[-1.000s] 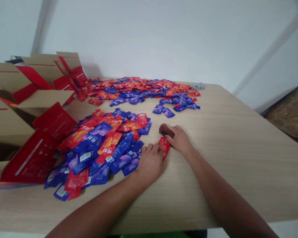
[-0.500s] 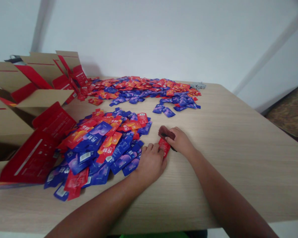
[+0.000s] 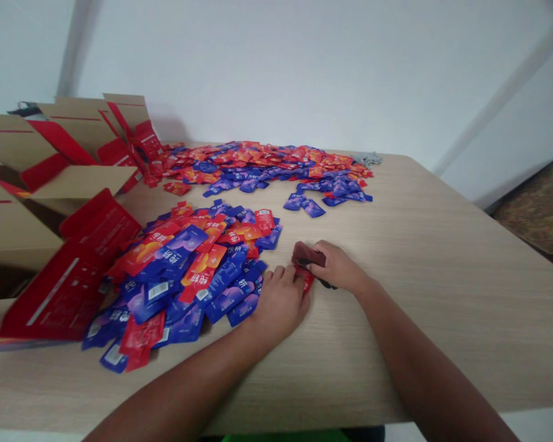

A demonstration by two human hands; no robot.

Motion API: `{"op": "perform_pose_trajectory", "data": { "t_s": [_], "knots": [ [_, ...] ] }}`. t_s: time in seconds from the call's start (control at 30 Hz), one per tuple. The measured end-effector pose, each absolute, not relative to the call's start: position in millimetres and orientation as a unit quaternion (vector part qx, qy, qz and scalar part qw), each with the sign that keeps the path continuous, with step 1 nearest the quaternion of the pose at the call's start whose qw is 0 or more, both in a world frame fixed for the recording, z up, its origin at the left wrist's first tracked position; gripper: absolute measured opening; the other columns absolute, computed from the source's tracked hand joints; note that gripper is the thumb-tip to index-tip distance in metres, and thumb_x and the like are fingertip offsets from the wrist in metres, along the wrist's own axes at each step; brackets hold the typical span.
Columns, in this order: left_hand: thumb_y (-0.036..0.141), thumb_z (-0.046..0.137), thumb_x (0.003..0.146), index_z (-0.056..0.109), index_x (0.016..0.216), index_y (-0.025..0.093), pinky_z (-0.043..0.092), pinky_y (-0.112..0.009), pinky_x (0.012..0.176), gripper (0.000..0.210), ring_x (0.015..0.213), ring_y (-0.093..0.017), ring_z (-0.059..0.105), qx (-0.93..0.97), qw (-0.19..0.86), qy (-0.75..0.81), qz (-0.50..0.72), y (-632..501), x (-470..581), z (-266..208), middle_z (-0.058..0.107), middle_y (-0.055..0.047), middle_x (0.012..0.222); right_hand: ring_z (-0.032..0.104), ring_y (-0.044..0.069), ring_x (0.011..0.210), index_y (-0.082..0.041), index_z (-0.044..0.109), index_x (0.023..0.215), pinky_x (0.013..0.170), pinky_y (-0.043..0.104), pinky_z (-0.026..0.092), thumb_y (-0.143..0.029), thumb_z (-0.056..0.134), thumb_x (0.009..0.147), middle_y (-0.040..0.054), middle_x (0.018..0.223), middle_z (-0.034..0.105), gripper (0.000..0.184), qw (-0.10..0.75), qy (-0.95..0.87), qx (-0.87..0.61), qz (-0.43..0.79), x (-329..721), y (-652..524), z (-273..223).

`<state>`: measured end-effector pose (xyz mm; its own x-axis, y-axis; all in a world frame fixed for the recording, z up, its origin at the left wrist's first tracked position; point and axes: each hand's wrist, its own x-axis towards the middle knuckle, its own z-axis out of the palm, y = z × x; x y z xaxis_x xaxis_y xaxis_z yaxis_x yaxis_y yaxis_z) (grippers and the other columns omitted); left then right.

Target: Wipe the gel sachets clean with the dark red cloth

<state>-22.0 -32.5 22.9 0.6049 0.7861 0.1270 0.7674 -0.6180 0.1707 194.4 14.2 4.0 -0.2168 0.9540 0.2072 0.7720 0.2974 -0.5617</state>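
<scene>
My left hand (image 3: 283,298) rests on the table at the right edge of a pile of sachets, its fingers pressing a red sachet (image 3: 308,281) against the tabletop. Most of that sachet is covered by my hands. In my right hand (image 3: 338,267), fingers and thumb close around a dark brownish-red, cloth-like piece (image 3: 301,252) with a black part under it. It lies over the far end of the red sachet. Beside my left hand, the near pile (image 3: 203,264) mixes blue-purple and red-orange flat sachets, some showing barcodes.
Open red-and-brown cardboard boxes (image 3: 55,288) stand along the left side. A long heap of similar sachets (image 3: 267,161) runs along the wall at the back, with a grey crumpled item (image 3: 368,159) at its right end. Wooden tabletop (image 3: 451,264) stretches to the right.
My right hand has shifted slightly nearer to me with the brownish-red piece, covering more of the red sachet. My left hand stays in place.
</scene>
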Motion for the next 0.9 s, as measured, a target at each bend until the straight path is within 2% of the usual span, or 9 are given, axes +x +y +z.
{"op": "perform_pose_trajectory", "data": {
  "t_s": [0.13, 0.23, 0.37, 0.5, 0.63, 0.77, 0.9],
  "knots": [
    [0.038, 0.057, 0.101, 0.072, 0.119, 0.02, 0.045, -0.051, 0.1, 0.03, 0.117, -0.033, 0.056, 0.896, 0.051, 0.432, 0.089, -32, -23, 24, 0.064, -0.014, 0.122, 0.057, 0.021, 0.083, -0.021, 0.062, 0.093, 0.073, 0.032, 0.039, -0.026, 0.073, 0.086, 0.0039, 0.094, 0.063, 0.014, 0.27, -0.704, -0.649, 0.101, 202, 27, -6],
    [0.038, 0.057, 0.101, 0.072, 0.116, 0.02, 0.046, -0.051, 0.099, 0.028, 0.116, -0.033, 0.056, 0.896, 0.051, 0.432, 0.088, -32, -23, 24, 0.064, -0.014, 0.122, 0.058, 0.022, 0.088, -0.021, 0.062, 0.095, 0.077, 0.034, 0.041, -0.025, 0.072, 0.086, 0.0054, 0.097, 0.064, 0.014, 0.276, -0.698, -0.657, 0.069, 202, 28, -7],
    [0.038, 0.057, 0.101, 0.072, 0.121, 0.021, 0.046, -0.051, 0.101, 0.03, 0.118, -0.033, 0.056, 0.894, 0.054, 0.433, 0.104, -33, -23, 22, 0.064, -0.014, 0.125, 0.057, 0.02, 0.082, -0.022, 0.058, 0.09, 0.072, 0.032, 0.039, -0.024, 0.074, 0.083, 0.0017, 0.091, 0.062, 0.017, 0.267, -0.758, -0.583, 0.119, 190, 14, 3],
    [0.039, 0.055, 0.102, 0.074, 0.116, 0.022, 0.045, -0.051, 0.101, 0.029, 0.117, -0.033, 0.056, 0.89, 0.067, 0.437, 0.109, -33, -23, 21, 0.063, -0.014, 0.124, 0.057, 0.019, 0.083, -0.023, 0.057, 0.088, 0.072, 0.03, 0.038, -0.02, 0.073, 0.08, 0.0006, 0.09, 0.062, 0.018, 0.262, -0.789, -0.532, 0.16, 180, 6, 9],
    [0.038, 0.057, 0.101, 0.071, 0.124, 0.022, 0.045, -0.051, 0.101, 0.032, 0.118, -0.033, 0.055, 0.893, 0.063, 0.433, 0.104, -33, -23, 22, 0.063, -0.014, 0.125, 0.057, 0.021, 0.084, -0.022, 0.059, 0.092, 0.074, 0.032, 0.039, -0.025, 0.073, 0.084, 0.0024, 0.093, 0.063, 0.016, 0.271, -0.754, -0.583, 0.137, 187, 17, 0],
    [0.039, 0.058, 0.1, 0.071, 0.121, 0.021, 0.045, -0.051, 0.101, 0.03, 0.117, -0.033, 0.056, 0.895, 0.058, 0.433, 0.089, -33, -23, 23, 0.064, -0.015, 0.124, 0.057, 0.022, 0.084, -0.021, 0.062, 0.094, 0.073, 0.033, 0.039, -0.027, 0.072, 0.086, 0.0047, 0.094, 0.063, 0.014, 0.278, -0.695, -0.657, 0.092, 199, 28, -8],
    [0.038, 0.057, 0.101, 0.07, 0.123, 0.021, 0.045, -0.051, 0.103, 0.032, 0.118, -0.033, 0.055, 0.893, 0.059, 0.435, 0.099, -33, -23, 23, 0.064, -0.014, 0.125, 0.055, 0.021, 0.082, -0.021, 0.061, 0.091, 0.072, 0.032, 0.038, -0.026, 0.073, 0.084, 0.0034, 0.092, 0.062, 0.015, 0.278, -0.724, -0.623, 0.101, 198, 22, -1]
  ]
}}
